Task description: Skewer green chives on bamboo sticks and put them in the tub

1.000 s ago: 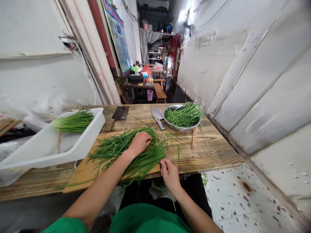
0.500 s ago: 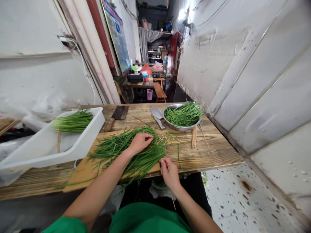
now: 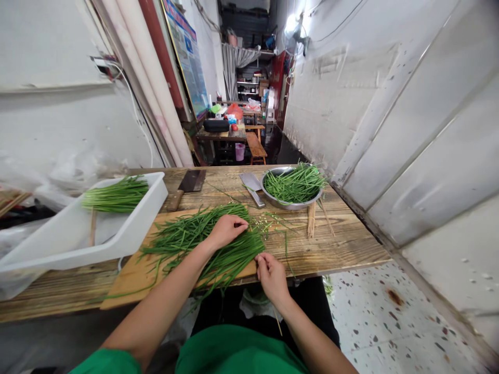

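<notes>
Long green garlic chives (image 3: 191, 228) lie in a loose pile on a wooden cutting board (image 3: 130, 278), their cut ends toward the right. Over the pile, my left hand (image 3: 227, 231) is closed with thumb and fingertips together near those ends; what it pinches is too small to make out. By the front right corner of the pile, my right hand (image 3: 272, 275) is closed around a thin bamboo skewer (image 3: 278, 323), whose lower end sticks out below the palm. The fingertips of the right hand are close to the nearest chive ends.
A steel bowl (image 3: 292, 203) heaped with chives stands at the back right, beside a bundle of skewers (image 3: 311, 221). Two cleavers, one dark (image 3: 192, 181) and one bright (image 3: 251, 182), lie behind the board. A white tray (image 3: 134, 236) with a chive bundle sits left.
My left hand has shifted slightly right and down over the chive ends. The right hand and the skewer stay nearly in the same place.
</notes>
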The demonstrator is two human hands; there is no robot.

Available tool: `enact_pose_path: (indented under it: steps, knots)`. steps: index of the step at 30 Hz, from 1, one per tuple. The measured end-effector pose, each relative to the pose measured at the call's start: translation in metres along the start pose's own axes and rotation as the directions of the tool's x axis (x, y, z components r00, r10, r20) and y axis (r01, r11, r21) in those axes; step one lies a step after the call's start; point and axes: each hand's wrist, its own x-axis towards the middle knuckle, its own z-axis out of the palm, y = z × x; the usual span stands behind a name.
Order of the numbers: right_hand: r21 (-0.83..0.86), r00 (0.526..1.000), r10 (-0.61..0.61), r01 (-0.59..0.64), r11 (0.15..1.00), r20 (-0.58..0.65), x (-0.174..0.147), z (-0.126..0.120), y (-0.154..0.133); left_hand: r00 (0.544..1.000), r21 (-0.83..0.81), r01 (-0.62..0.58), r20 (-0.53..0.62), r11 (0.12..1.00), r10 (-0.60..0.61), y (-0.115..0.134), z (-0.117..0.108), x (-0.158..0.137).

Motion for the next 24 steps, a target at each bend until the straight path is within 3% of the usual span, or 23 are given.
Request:
enact_pose_path:
  steps: [8, 13, 15, 18, 24]
  knots:
    - [0.021, 1.0, 0.013, -0.014, 1.0, 0.013, 0.001, 0.002, 0.002, 0.996, 0.026, -0.088, -0.027, 0.996, 0.088, 0.004, 0.004, -0.003]
    - [0.021, 1.0, 0.009, -0.01, 1.0, 0.021, 0.0, 0.0, 0.002, 0.976, -0.01, -0.19, 0.111, 0.982, 0.19, 0.002, -0.005, -0.01]
    - [0.014, 1.0, 0.002, -0.003, 1.0, 0.018, -0.002, -0.001, 0.002, 0.987, 0.008, -0.153, 0.048, 0.988, 0.153, -0.004, -0.013, -0.011]
    - [0.004, 1.0, -0.01, 0.01, 1.0, -0.001, -0.005, 0.0, 0.002, 0.994, 0.135, -0.067, -0.081, 0.989, 0.078, -0.012, -0.021, -0.007]
    - [-0.001, 0.999, -0.033, 0.033, 0.999, -0.033, -0.006, 0.001, 0.003, 0.987, 0.412, -0.15, 0.12, 0.899, 0.11, -0.009, -0.014, 0.0]
